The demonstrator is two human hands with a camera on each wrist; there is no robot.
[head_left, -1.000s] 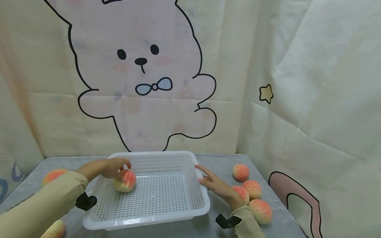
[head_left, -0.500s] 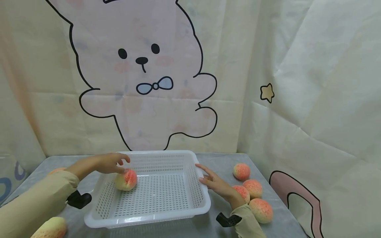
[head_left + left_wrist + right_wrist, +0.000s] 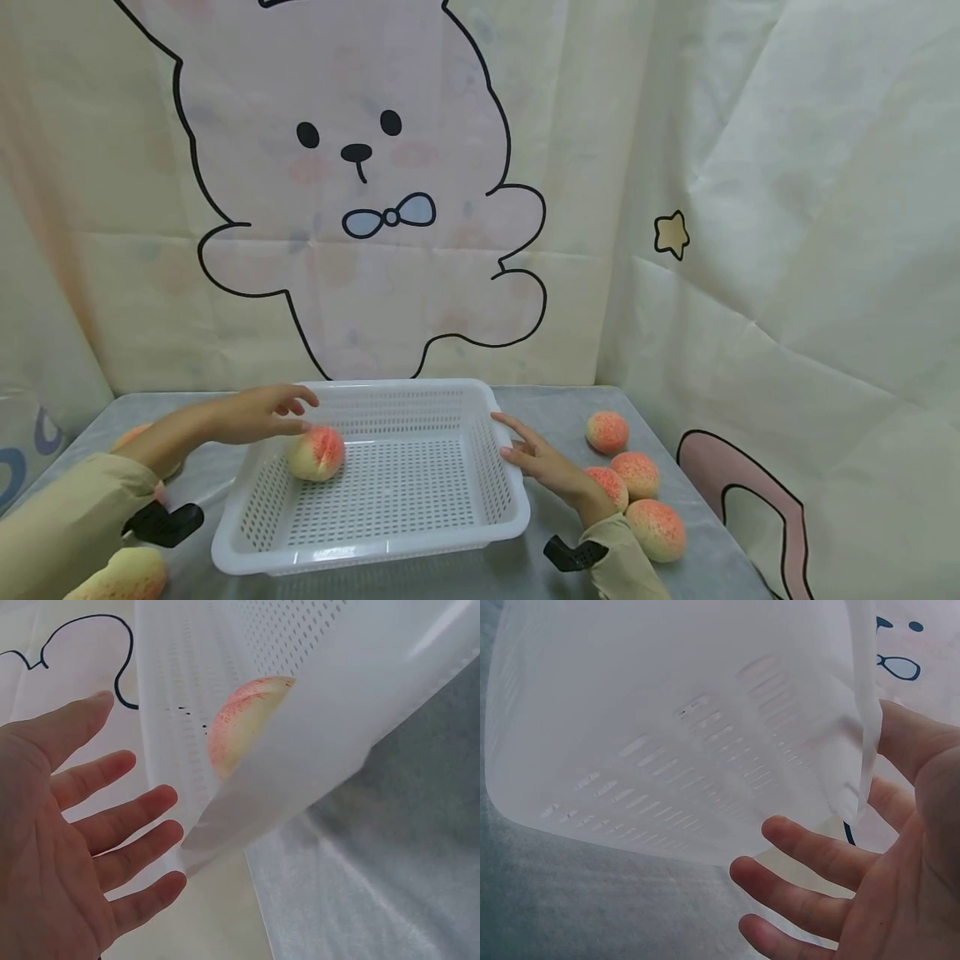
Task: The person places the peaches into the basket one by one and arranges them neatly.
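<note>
Head view: left hand (image 3: 258, 414) hovering fingers spread and holding nothing, just above the peach (image 3: 317, 453) lying inside the white basket (image 3: 420, 533) at its left wall — apparently a just-placed fruit, release done. Right hand (image 3: 542, 462) flat and relaxed against the basket's right rim. Likely next: fetching another of the loose peaches (image 3: 636, 474) on the grey table (image 3: 555, 408).

Left wrist view: palm (image 3: 52, 847) wide, empty; peach (image 3: 244, 720) half hidden behind the basket wall (image 3: 330, 735).

Right wrist view: fingers (image 3: 817, 855) straight beside the basket (image 3: 667, 727) — actual contact hard to confirm; peaches out of frame.
</note>
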